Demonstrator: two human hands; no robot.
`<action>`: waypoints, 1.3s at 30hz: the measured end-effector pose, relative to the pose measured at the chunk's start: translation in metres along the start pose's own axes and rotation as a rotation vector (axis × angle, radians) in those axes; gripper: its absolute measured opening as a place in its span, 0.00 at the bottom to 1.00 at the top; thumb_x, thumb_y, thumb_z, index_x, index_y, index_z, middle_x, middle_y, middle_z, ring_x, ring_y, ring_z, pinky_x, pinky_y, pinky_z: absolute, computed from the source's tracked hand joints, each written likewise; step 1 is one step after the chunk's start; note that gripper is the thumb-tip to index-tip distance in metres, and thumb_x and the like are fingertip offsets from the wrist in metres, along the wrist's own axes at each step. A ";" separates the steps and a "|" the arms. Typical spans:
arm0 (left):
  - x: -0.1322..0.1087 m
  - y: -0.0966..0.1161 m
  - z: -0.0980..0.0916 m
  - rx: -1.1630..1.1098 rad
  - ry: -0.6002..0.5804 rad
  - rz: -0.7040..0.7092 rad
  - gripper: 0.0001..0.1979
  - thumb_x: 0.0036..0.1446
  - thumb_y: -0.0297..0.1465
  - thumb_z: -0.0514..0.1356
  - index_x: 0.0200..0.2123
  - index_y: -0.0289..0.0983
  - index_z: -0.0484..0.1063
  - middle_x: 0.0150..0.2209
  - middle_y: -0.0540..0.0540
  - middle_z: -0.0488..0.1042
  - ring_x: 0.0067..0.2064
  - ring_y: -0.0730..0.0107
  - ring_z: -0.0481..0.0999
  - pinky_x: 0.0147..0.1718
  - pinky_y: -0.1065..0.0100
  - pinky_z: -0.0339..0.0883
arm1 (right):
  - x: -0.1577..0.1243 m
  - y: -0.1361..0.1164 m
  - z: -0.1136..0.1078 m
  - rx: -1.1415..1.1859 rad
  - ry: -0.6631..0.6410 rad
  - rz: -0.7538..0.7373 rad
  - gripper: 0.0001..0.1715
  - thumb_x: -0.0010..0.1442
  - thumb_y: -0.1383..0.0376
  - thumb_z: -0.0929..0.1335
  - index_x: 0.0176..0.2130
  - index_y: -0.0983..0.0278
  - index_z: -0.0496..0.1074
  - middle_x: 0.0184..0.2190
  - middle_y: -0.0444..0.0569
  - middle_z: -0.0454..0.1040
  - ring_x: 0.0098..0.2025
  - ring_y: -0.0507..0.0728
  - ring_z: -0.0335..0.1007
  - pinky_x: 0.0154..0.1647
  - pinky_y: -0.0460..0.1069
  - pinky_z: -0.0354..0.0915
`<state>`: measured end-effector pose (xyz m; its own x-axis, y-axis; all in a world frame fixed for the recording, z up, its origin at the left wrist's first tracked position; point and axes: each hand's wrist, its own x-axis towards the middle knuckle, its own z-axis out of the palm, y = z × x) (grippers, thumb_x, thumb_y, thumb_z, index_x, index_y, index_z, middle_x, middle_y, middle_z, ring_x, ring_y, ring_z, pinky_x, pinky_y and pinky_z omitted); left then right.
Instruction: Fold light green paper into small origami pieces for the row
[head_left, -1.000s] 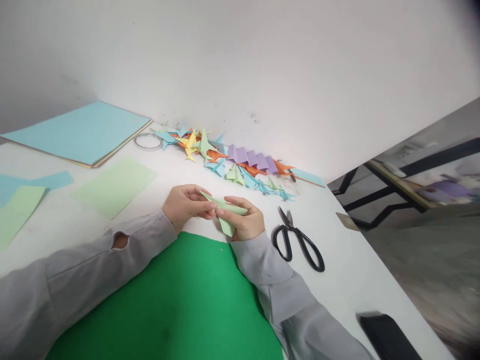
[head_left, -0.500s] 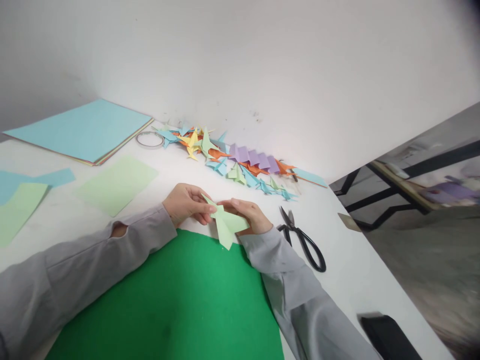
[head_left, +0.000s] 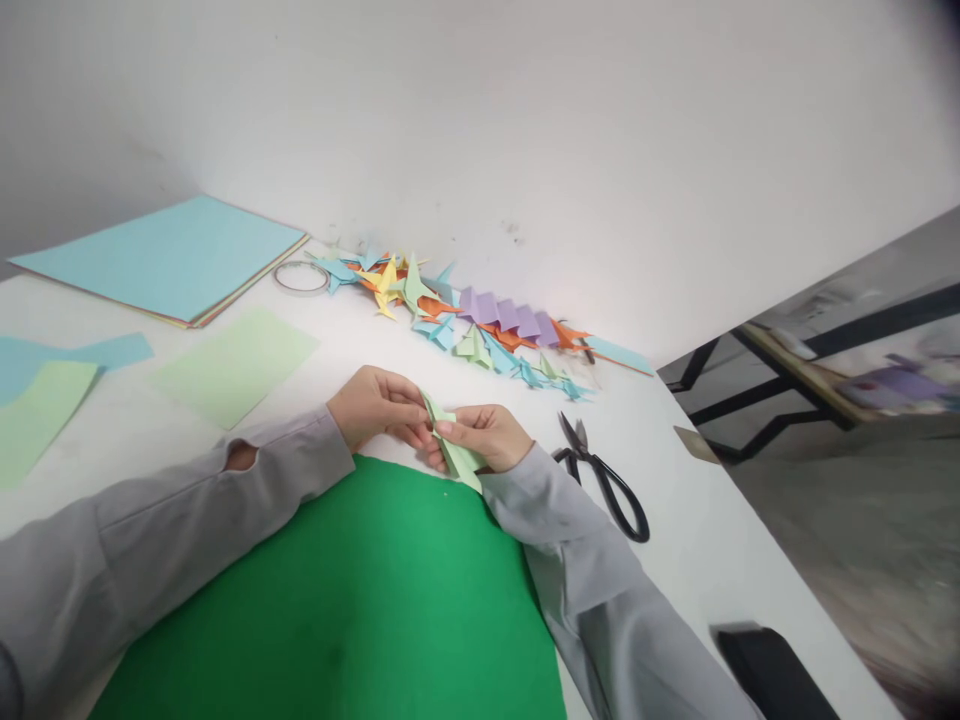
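Note:
A folded pale green paper piece [head_left: 454, 452] is pinched between both my hands at the far edge of a green mat [head_left: 352, 600]. My left hand [head_left: 377, 407] grips its upper end with curled fingers. My right hand [head_left: 486, 436] is closed around its middle, thumb on top. The piece is folded narrow and points down toward the mat. Black scissors [head_left: 604, 482] lie just right of my right hand on the white table [head_left: 705, 540].
A row of folded coloured paper figures [head_left: 465, 325] lies along the wall, with a roll of clear tape [head_left: 301, 278] at its left end. A stack of coloured sheets [head_left: 169, 260] and loose green and blue sheets [head_left: 232, 365] lie left. A black object [head_left: 772, 675] sits near the table's right edge.
The green paper piece was spread wider half a second ago; now it is folded narrower between my fingers. Both hands have stayed in about the same place.

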<state>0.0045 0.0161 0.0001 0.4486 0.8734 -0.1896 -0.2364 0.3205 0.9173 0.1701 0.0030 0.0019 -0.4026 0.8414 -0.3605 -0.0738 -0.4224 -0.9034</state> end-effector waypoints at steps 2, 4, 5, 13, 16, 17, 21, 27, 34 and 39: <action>0.000 -0.001 0.000 0.013 0.004 0.021 0.05 0.37 0.23 0.65 0.20 0.28 0.71 0.16 0.43 0.74 0.18 0.71 0.73 0.19 0.73 0.69 | 0.000 -0.001 -0.001 0.007 -0.015 0.008 0.16 0.36 0.60 0.76 0.24 0.70 0.76 0.16 0.49 0.74 0.18 0.51 0.71 0.20 0.44 0.68; 0.000 -0.002 0.000 0.020 0.008 0.035 0.05 0.37 0.23 0.65 0.21 0.28 0.71 0.16 0.44 0.74 0.17 0.71 0.73 0.19 0.72 0.69 | 0.000 -0.001 -0.001 0.014 -0.026 0.019 0.16 0.37 0.60 0.76 0.24 0.70 0.76 0.17 0.49 0.75 0.18 0.52 0.71 0.19 0.44 0.68; 0.000 -0.002 0.000 0.022 0.009 0.039 0.05 0.37 0.23 0.65 0.21 0.28 0.71 0.16 0.44 0.73 0.18 0.71 0.73 0.19 0.72 0.69 | 0.000 0.000 -0.001 0.013 -0.030 0.024 0.16 0.37 0.59 0.76 0.24 0.70 0.76 0.17 0.49 0.75 0.18 0.52 0.71 0.20 0.44 0.69; -0.001 0.000 0.002 0.064 0.018 0.054 0.04 0.37 0.23 0.64 0.20 0.28 0.70 0.14 0.45 0.73 0.17 0.71 0.72 0.19 0.72 0.69 | 0.000 -0.001 0.001 -0.019 -0.039 0.025 0.17 0.37 0.58 0.76 0.23 0.70 0.75 0.17 0.48 0.75 0.19 0.51 0.71 0.20 0.44 0.69; -0.002 -0.001 0.003 0.093 0.050 0.056 0.05 0.36 0.22 0.63 0.19 0.29 0.69 0.13 0.46 0.72 0.16 0.71 0.71 0.17 0.72 0.68 | 0.000 -0.001 0.002 -0.067 -0.038 0.003 0.17 0.37 0.59 0.76 0.22 0.70 0.75 0.16 0.47 0.74 0.18 0.51 0.70 0.19 0.44 0.68; -0.002 -0.002 0.003 0.100 0.058 0.059 0.05 0.36 0.22 0.63 0.19 0.29 0.69 0.13 0.46 0.72 0.15 0.71 0.71 0.16 0.72 0.68 | 0.000 -0.001 0.002 -0.083 -0.040 -0.006 0.17 0.36 0.59 0.76 0.21 0.70 0.74 0.16 0.47 0.74 0.17 0.51 0.70 0.19 0.44 0.67; -0.002 -0.003 0.004 0.106 0.072 0.074 0.04 0.35 0.21 0.62 0.18 0.30 0.68 0.12 0.47 0.71 0.14 0.71 0.70 0.14 0.72 0.67 | 0.001 0.000 0.004 -0.127 -0.017 -0.016 0.16 0.32 0.61 0.77 0.20 0.70 0.74 0.15 0.46 0.73 0.16 0.49 0.68 0.16 0.42 0.64; -0.002 -0.001 0.006 0.113 0.095 0.062 0.04 0.35 0.20 0.61 0.18 0.30 0.67 0.11 0.48 0.70 0.13 0.72 0.69 0.13 0.72 0.65 | 0.001 -0.001 0.004 -0.165 0.002 -0.025 0.17 0.32 0.60 0.76 0.19 0.70 0.73 0.13 0.46 0.72 0.14 0.48 0.66 0.14 0.41 0.61; -0.003 -0.001 0.005 0.126 0.100 0.044 0.04 0.36 0.20 0.62 0.18 0.30 0.68 0.11 0.47 0.70 0.13 0.72 0.69 0.13 0.72 0.65 | 0.001 -0.002 0.005 -0.165 -0.013 -0.008 0.15 0.34 0.60 0.76 0.19 0.69 0.73 0.14 0.47 0.73 0.14 0.50 0.66 0.14 0.43 0.60; -0.003 -0.001 0.006 0.078 0.063 0.055 0.05 0.36 0.22 0.64 0.20 0.29 0.69 0.14 0.46 0.72 0.17 0.71 0.72 0.19 0.71 0.70 | 0.001 -0.003 0.004 -0.171 0.004 -0.017 0.14 0.34 0.61 0.76 0.18 0.68 0.73 0.13 0.46 0.72 0.14 0.50 0.65 0.13 0.43 0.60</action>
<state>0.0080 0.0108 0.0023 0.3811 0.9110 -0.1576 -0.1901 0.2440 0.9510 0.1659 0.0040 0.0051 -0.3992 0.8492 -0.3456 0.0760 -0.3450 -0.9355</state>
